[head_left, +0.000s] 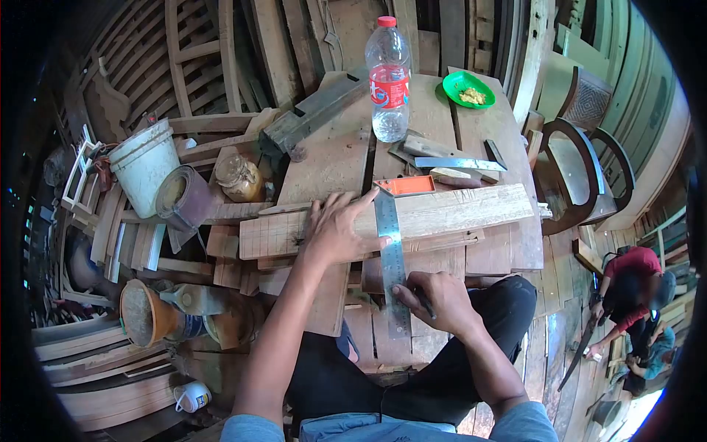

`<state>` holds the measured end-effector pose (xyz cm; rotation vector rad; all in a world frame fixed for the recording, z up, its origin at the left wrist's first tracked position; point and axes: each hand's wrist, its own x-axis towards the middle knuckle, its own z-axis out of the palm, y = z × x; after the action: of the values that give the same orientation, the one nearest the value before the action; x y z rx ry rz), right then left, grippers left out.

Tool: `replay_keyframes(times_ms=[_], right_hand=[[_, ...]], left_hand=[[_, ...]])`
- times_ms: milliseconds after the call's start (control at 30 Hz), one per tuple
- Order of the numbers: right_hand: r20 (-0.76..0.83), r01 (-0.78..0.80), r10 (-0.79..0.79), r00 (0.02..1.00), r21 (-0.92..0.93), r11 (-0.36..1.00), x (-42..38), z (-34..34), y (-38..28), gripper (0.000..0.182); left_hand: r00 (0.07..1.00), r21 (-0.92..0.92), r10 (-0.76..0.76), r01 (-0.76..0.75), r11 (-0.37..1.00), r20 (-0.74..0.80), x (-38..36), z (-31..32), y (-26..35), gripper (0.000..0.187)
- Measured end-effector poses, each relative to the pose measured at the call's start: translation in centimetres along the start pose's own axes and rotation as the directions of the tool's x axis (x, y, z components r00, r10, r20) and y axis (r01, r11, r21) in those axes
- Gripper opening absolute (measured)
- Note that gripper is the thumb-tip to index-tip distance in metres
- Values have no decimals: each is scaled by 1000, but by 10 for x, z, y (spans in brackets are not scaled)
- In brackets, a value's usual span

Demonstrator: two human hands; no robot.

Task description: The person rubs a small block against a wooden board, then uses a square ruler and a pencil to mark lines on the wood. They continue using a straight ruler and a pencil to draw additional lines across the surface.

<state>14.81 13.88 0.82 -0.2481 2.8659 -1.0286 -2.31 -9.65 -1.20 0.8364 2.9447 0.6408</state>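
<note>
Bracing a pale wooden board (471,210) flat with the left hand (335,227), fingers spread wide across the upper face and thumb reaching onto a steel ruler blade (389,254). Laid crosswise over the board, with the near end projecting past the board's near edge toward the person's lap. Meeting an orange handle (405,186) at the far end, just beside the board's far edge.

Gripping a dark slim tool (424,302) in the right hand (443,300), with fingers curled narrow around it and thumb touching the blade close to its near end. Type of tool: too small to tell.

Located on the desk (317,173): the board, marked with thin crosswise lines near the left end. Positioned beyond the board: a curved light strip (456,163) over small wood pieces, a clear bottle (388,121) standing upright with red cap and red label, and a green dish (455,87) containing yellowish bits.

Standing left of the desk: a white bucket (143,166) and, just beside it, a roll of sheet material (193,199). Seen at lower right, well apart from both hands: another person (635,269) in a red top, near a long dark piece (578,355).
</note>
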Motion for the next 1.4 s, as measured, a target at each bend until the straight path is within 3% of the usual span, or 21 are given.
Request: replay_keyframes(times_ms=[167,233,367,400,433,600,767,833,933,1033,1233,1400], right_hand=[[36,-60,58,998,45,997,-1,-10,-5,36],[34,-50,44,998,197,979,0,-19,5,27],[-53,-9,37,998,456,890,10,-46,18,31],[-19,-70,96,995,549,833,17,-55,15,31],[-40,-65,104,994,551,832,25,-66,10,33],[-258,156,-105,960,186,970,92,-89,14,36],[-399,257,-178,900,154,954,144,-48,45,28],[-380,248,-121,917,306,919,140,-37,44,23],[-358,308,-242,902,140,941,139,-34,56,25],[-346,260,-181,921,198,945,138,-32,56,25],[-373,332,-284,883,68,941,148,-25,53,21],[-438,340,-270,857,90,936,154,-20,48,16]], left_hand=[[1000,-28,-11,12,1000,17,0,-4,3,127],[999,-26,-20,21,999,32,0,-7,5,127],[998,-12,-31,31,999,49,1,-9,6,127],[998,-15,-28,29,999,48,0,-8,6,126],[998,-6,-33,34,999,44,-1,-8,7,125],[998,19,-54,53,998,37,-1,-12,14,120],[999,0,-43,43,999,32,-1,-10,12,118],[999,7,-45,45,999,20,1,-14,12,118],[999,-16,-32,32,999,24,-1,-14,16,118],[999,-24,-40,40,999,28,-1,-14,16,118],[999,-16,-32,32,999,18,0,-11,14,121],[1000,24,-21,21,999,4,-1,-9,11,121]])
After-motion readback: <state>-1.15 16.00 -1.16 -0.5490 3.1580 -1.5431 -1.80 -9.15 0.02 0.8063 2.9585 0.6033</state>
